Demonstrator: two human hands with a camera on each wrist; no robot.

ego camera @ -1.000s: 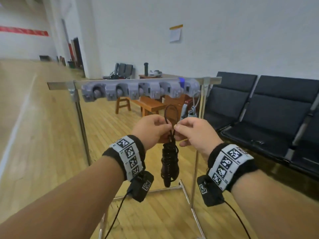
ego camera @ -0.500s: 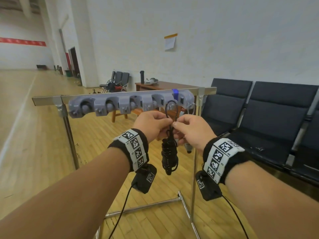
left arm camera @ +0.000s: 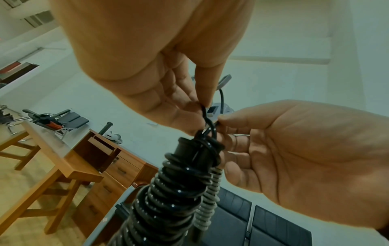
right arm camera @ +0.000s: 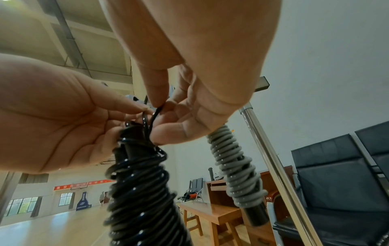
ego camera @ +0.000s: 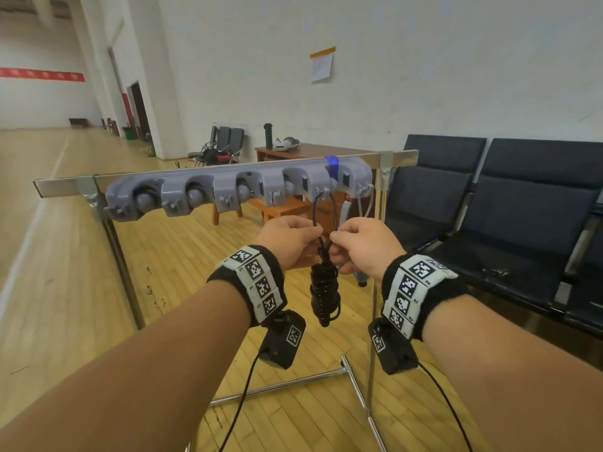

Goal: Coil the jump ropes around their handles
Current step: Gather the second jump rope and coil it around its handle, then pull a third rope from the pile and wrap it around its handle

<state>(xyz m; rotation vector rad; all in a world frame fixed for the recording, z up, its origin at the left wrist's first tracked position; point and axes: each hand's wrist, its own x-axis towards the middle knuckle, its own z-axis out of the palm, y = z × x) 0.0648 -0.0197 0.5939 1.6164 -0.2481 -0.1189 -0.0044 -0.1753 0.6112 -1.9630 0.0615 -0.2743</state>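
A black jump rope [ego camera: 324,291] is coiled tightly around its handles and hangs upright between my hands. A free loop [ego camera: 333,210] of the same rope rises from the bundle, and its top sits at a small hook under the grey wall-style rack [ego camera: 235,190]. My left hand [ego camera: 318,231] pinches the loop's left strand just above the coil. The right strand is pinched by my right hand [ego camera: 334,236]. The wrist views show both pinches close up: the left hand [left arm camera: 203,106] and the right hand [right arm camera: 158,104]. A grey coiled jump rope [right arm camera: 238,166] hangs right behind my right hand.
The rack is fixed to a metal bar on a chrome stand [ego camera: 372,337] with floor legs. Dark waiting chairs [ego camera: 509,223] line the wall at right. Wooden desks and a bench [ego camera: 293,207] stand behind the rack. Wooden gym floor stretches to the left.
Both hands have lifted the black bundle toward the rack. The loop's top, which was below the rack, now sits at a hook. Both pinches are unchanged.
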